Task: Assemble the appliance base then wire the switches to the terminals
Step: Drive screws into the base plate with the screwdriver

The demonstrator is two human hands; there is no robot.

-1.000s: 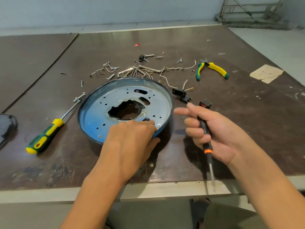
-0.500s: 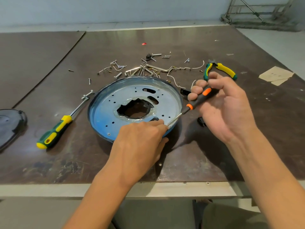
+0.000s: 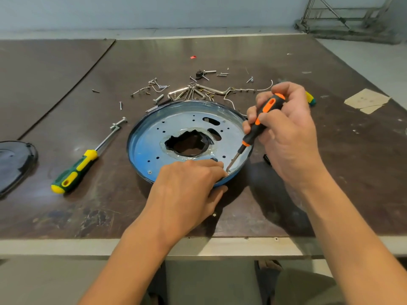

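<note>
Works at a dark brown counter [image 3: 352, 172] with a round blue plate [image 3: 152, 139] lying flat near the middle, hollow side up, with a ragged hole at its centre. Clamps the left grip [image 3: 187, 186] over the plate's rim at about five o'clock, fingers laid on the inner face and thumb against the outer wall: a narrow grip, holding the plate. Wraps the right grip [image 3: 286, 133] round an orange-and-black screwdriver [image 3: 251, 135], closed fully on the handle, at about three o'clock of the plate. Tilts the shaft down toward seven o'clock, tip set on a small screw [image 3: 229, 171] in the plate's floor at about five o'clock, just beside the left fingertips. Shows a second screw head [image 3: 149, 172] seated in the floor at about seven o'clock.

Has a green-and-yellow screwdriver [image 3: 74, 172] lying at nine o'clock of the plate, apart from it, handle toward the near edge and shaft pointing to about one o'clock. Has a scatter of loose screws, bent metal strips and thin wires [image 3: 189, 91] at twelve o'clock, just beyond the rim. Shows only a yellow-and-green handle tip [image 3: 310, 99] at two o'clock, the rest hidden behind the right grip. Hides most of a small black part [image 3: 266, 159] at three o'clock, below the right grip, too covered to tell what. Includes a dark glossy lid [image 3: 15, 159] far out at nine o'clock, cut by the frame edge, torn card scraps [image 3: 365, 101] well apart at two o'clock, and a tiny red bit [image 3: 193, 57] far off at twelve o'clock.
</note>
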